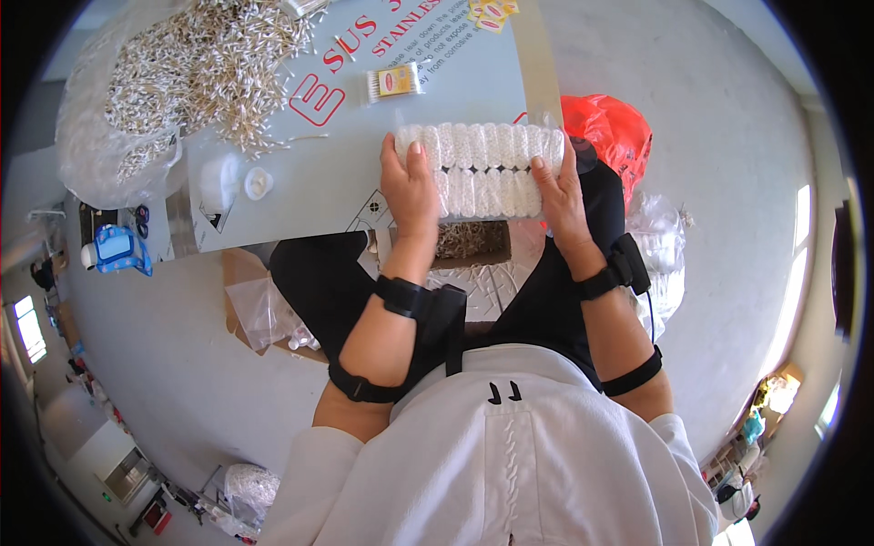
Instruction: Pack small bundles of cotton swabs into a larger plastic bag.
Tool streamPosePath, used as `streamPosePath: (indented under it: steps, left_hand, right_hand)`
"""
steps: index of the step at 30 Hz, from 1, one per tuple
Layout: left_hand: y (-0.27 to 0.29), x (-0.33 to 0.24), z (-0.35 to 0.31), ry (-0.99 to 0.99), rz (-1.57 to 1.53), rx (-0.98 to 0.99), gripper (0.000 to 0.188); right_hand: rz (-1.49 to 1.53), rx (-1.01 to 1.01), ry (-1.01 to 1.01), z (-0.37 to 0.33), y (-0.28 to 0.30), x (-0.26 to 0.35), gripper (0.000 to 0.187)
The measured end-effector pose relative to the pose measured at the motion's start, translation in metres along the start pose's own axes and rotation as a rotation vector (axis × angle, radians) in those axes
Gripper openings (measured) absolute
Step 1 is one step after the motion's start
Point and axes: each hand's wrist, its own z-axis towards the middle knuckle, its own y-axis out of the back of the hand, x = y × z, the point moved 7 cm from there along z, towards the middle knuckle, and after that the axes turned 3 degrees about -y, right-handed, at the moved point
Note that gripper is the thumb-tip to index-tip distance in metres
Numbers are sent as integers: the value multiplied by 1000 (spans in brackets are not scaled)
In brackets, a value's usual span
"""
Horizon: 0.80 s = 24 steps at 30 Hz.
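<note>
Left hand has its thumb laid over the top face of a white block of cotton-swab bundles with a finger wrapped round the left end, and the right hand does much the same at the right end, so the block is basically pinched between the two. Can't tell what the fingers underneath are doing, they're hidden. The block sits in front of the body at the near edge of the table, partly past that edge, with a cardboard box lower down below it; whether it also leans on the table I can't say. Two rows of bundles, swab heads up, little dark gaps between the rows. For a hold like this, I'd say squeeze evenly from both ends, because one hand pushing harder would probably bow the rows. Thumbs flat, no digging into the cotton heads, and keep it level so no bundle slides out. Also worth staying clear of the small yellow-labelled swab pack just beyond on the far side, and the heap of loose swabs off to the far left.
</note>
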Motion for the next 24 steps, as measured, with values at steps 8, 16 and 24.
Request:
streamPosePath:
  steps: [8,16,24]
  left_hand:
    - [-1,-24,-5,-1,-200,345,67]
    - [3,-25,-5,56,-266,391,69]
    - [-1,-18,15,161,-258,375,64]
  right_hand:
    - [4,43,-44,4,2,2,68]
    - [-122,81,-21,8,0,3,92]
    - [-256,-83,-1,7,8,10,86]
